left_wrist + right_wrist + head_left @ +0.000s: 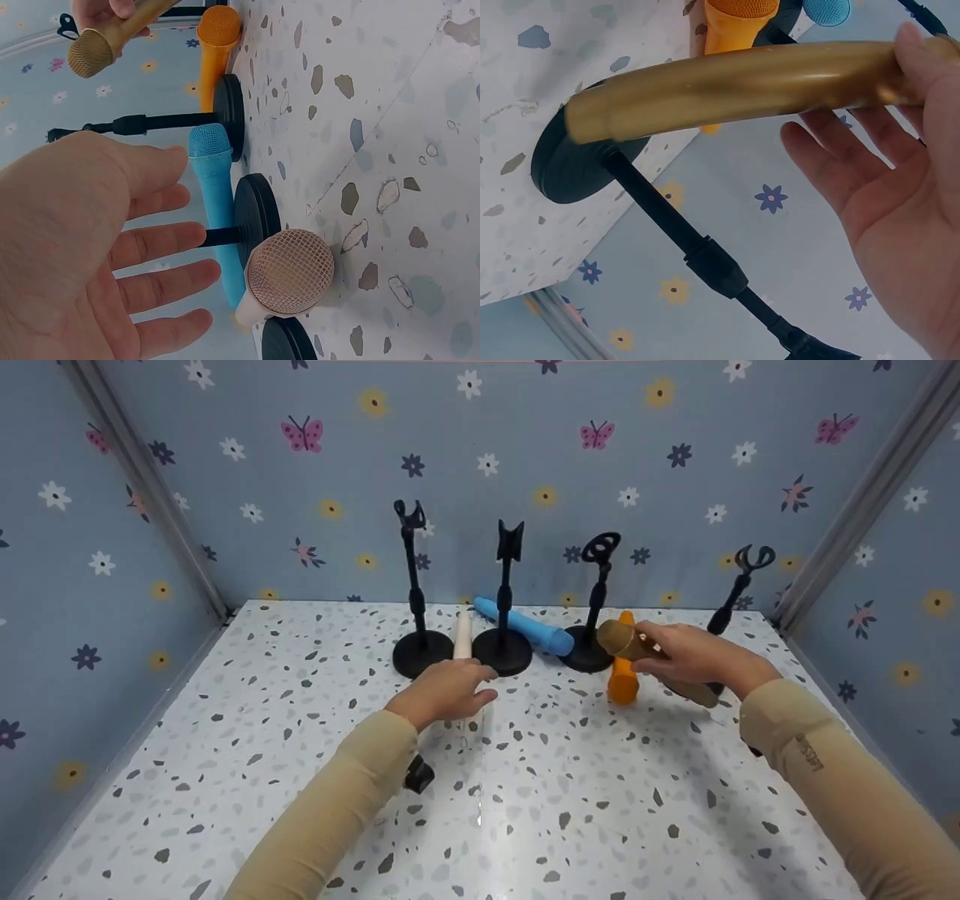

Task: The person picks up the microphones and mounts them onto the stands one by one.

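My right hand (694, 652) pinches a gold microphone (742, 90) near its head, between thumb and fingers. The microphone hangs tilted, its mesh head overlapping the orange microphone (623, 682) in the head view and its tail end toward the rightmost black stand (720, 619). My left hand (439, 691) is spread with nothing in it, over the near end of a white microphone (463, 634). In the left wrist view, the pinkish mesh head (290, 271) of that white microphone shows beyond the relaxed fingertips. A blue microphone (212, 172) lies behind the stand bases.
Along the back stand more black microphone stands: a tall one at left (416, 600), one in the middle (505, 592) and one right of it (596, 600), each with a clip on top. The speckled table (570, 825) is enclosed by flowered wall panels (480, 450).
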A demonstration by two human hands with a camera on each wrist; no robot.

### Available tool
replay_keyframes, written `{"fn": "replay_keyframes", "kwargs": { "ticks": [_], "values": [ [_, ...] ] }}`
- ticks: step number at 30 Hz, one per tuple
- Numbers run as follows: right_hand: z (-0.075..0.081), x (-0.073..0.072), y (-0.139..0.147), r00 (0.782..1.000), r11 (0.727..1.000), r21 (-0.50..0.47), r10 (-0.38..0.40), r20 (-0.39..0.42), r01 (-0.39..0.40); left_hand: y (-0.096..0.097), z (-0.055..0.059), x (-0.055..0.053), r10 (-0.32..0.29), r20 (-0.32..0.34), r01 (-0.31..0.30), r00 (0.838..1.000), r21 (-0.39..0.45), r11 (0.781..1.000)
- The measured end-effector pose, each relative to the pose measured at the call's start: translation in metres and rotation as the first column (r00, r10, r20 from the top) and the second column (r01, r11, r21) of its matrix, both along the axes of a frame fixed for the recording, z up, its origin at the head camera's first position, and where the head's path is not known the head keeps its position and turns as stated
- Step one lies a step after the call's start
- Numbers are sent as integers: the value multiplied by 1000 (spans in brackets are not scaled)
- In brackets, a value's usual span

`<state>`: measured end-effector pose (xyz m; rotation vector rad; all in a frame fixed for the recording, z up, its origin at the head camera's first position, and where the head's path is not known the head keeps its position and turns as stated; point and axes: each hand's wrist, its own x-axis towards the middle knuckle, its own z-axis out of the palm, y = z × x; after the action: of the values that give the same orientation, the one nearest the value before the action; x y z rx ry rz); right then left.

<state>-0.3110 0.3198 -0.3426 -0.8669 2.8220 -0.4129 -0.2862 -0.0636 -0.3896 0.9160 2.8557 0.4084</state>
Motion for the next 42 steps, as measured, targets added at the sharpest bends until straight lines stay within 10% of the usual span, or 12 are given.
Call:
{"fn": "replay_keyframes", "kwargs": {
  "ticks": [21, 33, 42],
  "values": [
    [13, 4, 2, 981, 982, 182, -81, 174, 49, 5, 4, -38, 88, 199, -131, 976, 217, 967],
    [16, 4, -12, 959, 977, 213, -76, 273, 17, 23, -4, -56, 246, 235, -318, 940, 348, 882],
    [14, 7, -17, 867, 987, 63, -157, 473, 145, 34, -9, -67, 296, 220, -362, 929, 394, 845]
  ]
}}
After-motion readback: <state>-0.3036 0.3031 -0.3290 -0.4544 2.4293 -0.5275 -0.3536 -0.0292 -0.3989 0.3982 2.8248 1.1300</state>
